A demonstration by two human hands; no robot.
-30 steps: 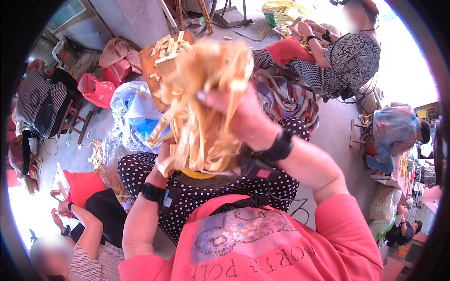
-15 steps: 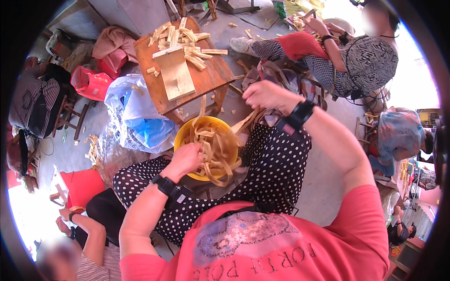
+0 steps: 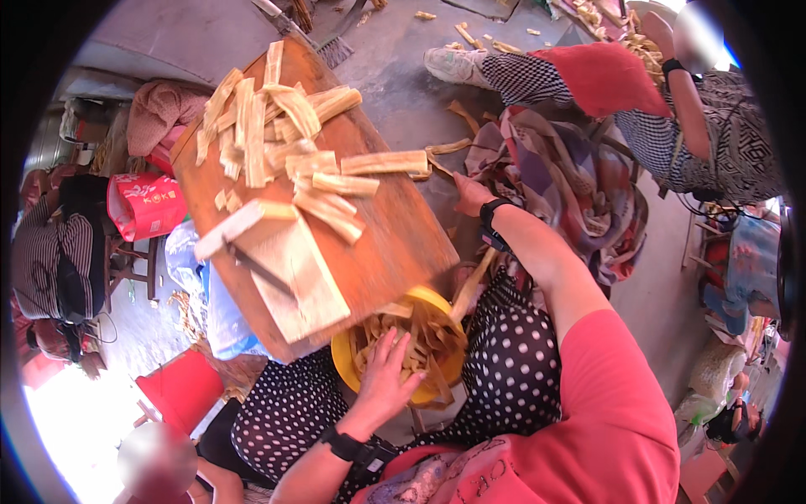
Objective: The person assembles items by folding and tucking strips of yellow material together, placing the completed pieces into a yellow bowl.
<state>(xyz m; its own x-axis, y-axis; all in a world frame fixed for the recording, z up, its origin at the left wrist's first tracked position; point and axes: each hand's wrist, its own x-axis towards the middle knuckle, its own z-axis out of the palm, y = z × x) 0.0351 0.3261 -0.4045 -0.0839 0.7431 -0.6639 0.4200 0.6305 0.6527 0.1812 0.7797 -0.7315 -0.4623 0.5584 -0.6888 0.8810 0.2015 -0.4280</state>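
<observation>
My left hand [image 3: 390,376] lies in a yellow bucket [image 3: 340,359] between my knees, fingers spread over a heap of long, flat tan strips [image 3: 424,336]. Beyond the bucket's right side, my right hand [image 3: 475,195] reaches past the wooden stool [image 3: 403,244]. Its fingers are pinched at the end of a thin brown strip [image 3: 441,166]. On the stool top is a pale wooden block [image 3: 302,277] with a raised end and a dark narrow blade [image 3: 260,270] across it. Thick pale-yellow folded pieces [image 3: 290,113] are piled behind the block.
A patterned cloth [image 3: 537,168] is bunched to the right of the stool. A person [image 3: 705,126] sits at the far right, and another [image 3: 155,462] at the lower left. Red bags [image 3: 144,206], a plastic bag [image 3: 222,315] and a red container [image 3: 180,395] stand on the left.
My view has shifted, and the stool appears larger and nearer. My right hand has moved away from above the bucket to beside the stool's right edge. My left hand has spread its fingers over the strips.
</observation>
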